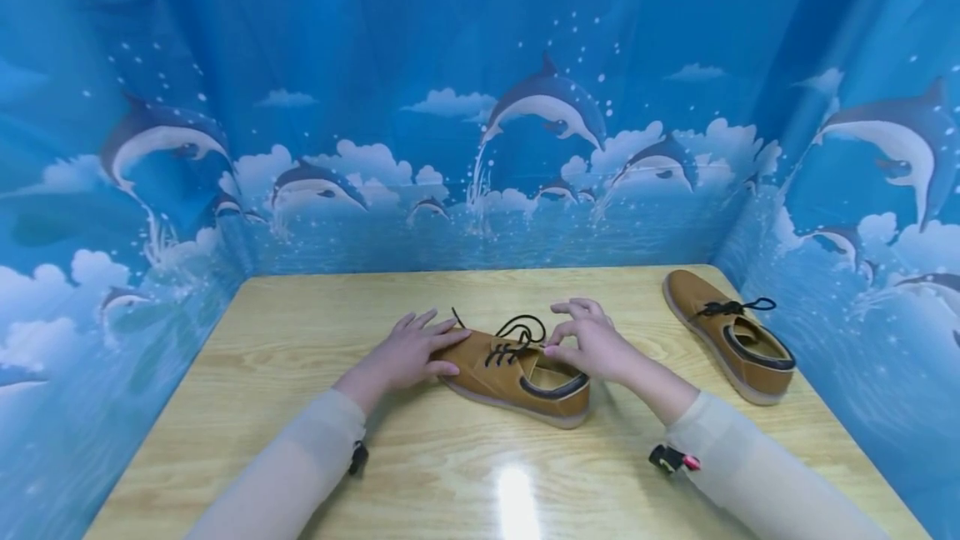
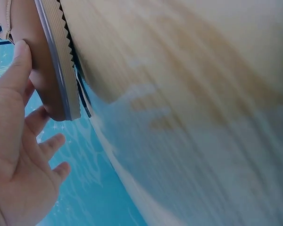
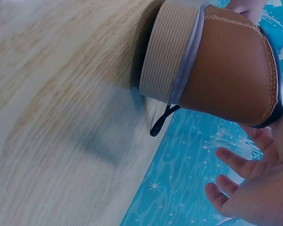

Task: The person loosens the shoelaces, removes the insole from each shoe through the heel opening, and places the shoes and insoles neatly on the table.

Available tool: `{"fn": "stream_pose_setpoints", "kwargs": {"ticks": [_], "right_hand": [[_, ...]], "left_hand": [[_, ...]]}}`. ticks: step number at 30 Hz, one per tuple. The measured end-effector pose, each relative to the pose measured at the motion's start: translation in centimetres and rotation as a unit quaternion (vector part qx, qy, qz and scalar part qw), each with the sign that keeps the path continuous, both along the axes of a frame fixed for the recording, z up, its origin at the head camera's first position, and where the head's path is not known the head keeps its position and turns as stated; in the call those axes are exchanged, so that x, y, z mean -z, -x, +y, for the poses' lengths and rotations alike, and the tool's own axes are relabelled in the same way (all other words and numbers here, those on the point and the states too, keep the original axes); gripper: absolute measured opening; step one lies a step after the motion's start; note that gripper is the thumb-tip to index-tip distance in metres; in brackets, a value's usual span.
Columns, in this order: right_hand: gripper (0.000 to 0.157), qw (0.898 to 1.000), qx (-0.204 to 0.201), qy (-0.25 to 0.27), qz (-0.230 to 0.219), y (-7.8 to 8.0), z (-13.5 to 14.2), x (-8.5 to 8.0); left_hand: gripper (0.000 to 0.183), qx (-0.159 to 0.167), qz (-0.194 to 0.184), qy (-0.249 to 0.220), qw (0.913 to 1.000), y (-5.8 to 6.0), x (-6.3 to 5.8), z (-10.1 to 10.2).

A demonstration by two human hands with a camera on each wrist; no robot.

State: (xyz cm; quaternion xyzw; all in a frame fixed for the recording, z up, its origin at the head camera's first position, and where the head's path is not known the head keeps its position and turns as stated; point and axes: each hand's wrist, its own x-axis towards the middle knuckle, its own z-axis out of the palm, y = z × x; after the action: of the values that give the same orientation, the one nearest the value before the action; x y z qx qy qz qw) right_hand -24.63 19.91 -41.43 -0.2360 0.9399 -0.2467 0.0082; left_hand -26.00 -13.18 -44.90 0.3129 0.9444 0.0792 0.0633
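Note:
A brown lace-up shoe (image 1: 487,373) lies on the table with its toe to the left and its heel to the right. My left hand (image 1: 411,352) holds its toe, thumb on the near side and index finger on top; the other fingers spread past the toe. Black laces (image 1: 522,332) stand up in loose loops above the eyelets, and one end crosses near the toe. At the shoe's opening, the thumb and index finger of my right hand (image 1: 592,344) appear to pinch a lace beside the tongue. In the right wrist view the heel (image 3: 231,66) hides those fingertips.
A second brown shoe (image 1: 723,336), its black lace tied in a bow, sits at the right of the wooden table (image 1: 420,473). Blue curtains (image 1: 420,15) printed with dolphins enclose the back and sides. A bright reflection shows near the front.

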Motion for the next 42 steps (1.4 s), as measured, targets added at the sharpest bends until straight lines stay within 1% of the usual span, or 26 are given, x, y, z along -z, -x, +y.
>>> {"fn": "stream_pose_setpoints", "kwargs": {"ticks": [6, 13, 15, 17, 20, 23, 26, 29, 32, 37, 42], "right_hand": [[0.013, 1.0, -0.01, 0.002, 0.004, -0.1, 0.0, 0.0], [0.01, 1.0, -0.019, 0.005, -0.01, 0.4, 0.2, 0.0], [0.007, 1.0, -0.025, 0.006, -0.014, 0.5, 0.2, 0.0], [0.005, 0.999, -0.03, 0.006, -0.018, 0.6, 0.2, -0.1], [0.005, 0.999, -0.033, 0.005, -0.021, 0.8, 0.2, -0.1], [0.006, 0.999, -0.034, 0.002, -0.019, 1.0, 0.3, -0.1], [0.006, 0.999, -0.039, 0.001, -0.017, 1.2, 0.3, 0.0], [0.006, 0.999, -0.044, 0.004, -0.02, 1.2, 0.4, 0.1], [0.011, 0.999, -0.046, 0.006, -0.022, 1.2, 0.4, 0.1], [0.014, 0.999, -0.043, 0.013, -0.019, 0.8, 0.3, 0.1], [0.015, 0.999, -0.034, 0.02, -0.018, 0.2, 0.0, 0.2]], "left_hand": [[0.07, 0.002, -0.007, -0.004, 1.0, 0.3, 0.1, -0.2], [0.069, -0.002, -0.001, -0.007, 1.0, 0.2, 0.1, -0.3], [0.067, -0.014, 0.001, -0.018, 0.9997, 0.1, 0.2, -0.3], [0.063, -0.035, 0.0, -0.034, 0.9988, -0.3, 0.2, -0.2], [0.058, -0.079, 0.006, -0.063, 0.9949, -0.8, 0.2, 0.1], [0.054, -0.119, 0.022, -0.084, 0.9891, -1.3, 0.3, 0.7], [0.053, -0.155, 0.035, -0.087, 0.9835, -1.7, 0.5, 1.2], [0.052, -0.179, 0.042, -0.072, 0.9803, -1.9, 0.6, 1.6], [0.052, -0.19, 0.043, -0.07, 0.9784, -2.0, 0.7, 1.9], [0.051, -0.193, 0.032, -0.087, 0.9768, -1.7, 0.8, 2.2], [0.049, -0.19, 0.015, -0.097, 0.9769, -0.9, 0.9, 2.4]]}}
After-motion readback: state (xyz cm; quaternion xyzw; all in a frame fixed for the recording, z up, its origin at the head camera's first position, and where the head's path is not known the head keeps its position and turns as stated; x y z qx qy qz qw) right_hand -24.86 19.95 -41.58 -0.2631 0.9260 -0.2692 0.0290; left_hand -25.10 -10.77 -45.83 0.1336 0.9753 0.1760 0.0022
